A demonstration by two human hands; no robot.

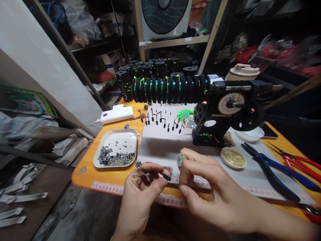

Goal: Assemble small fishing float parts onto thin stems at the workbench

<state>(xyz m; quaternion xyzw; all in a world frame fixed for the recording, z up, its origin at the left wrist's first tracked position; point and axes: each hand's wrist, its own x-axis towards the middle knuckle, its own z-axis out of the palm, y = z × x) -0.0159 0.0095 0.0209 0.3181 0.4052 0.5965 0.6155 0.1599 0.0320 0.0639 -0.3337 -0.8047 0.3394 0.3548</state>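
At the near edge of the table, my left hand (145, 194) pinches a small dark cylindrical piece (167, 177) between thumb and fingers. Close by on its right, my right hand (208, 187) has thumb and forefinger pressed together; what lies between them is too small to make out. A greenish-grey lump (180, 159) shows at the bent fingers of that hand, and I cannot tell whether they grip it. Behind my left fingers lie small grey and orange pieces (168, 169). Farther back, a black ribbed roller (170, 89) wound with green cords sits on a dial-marked stand (230, 103).
A white tray (115, 132) of small grey parts stands left, below a white power bank (117, 114). Right are a dish of gold bits (233, 158), blue-handled pliers (273, 174) and red-handled pliers (298, 160). Black spools (147, 71) stand behind the roller.
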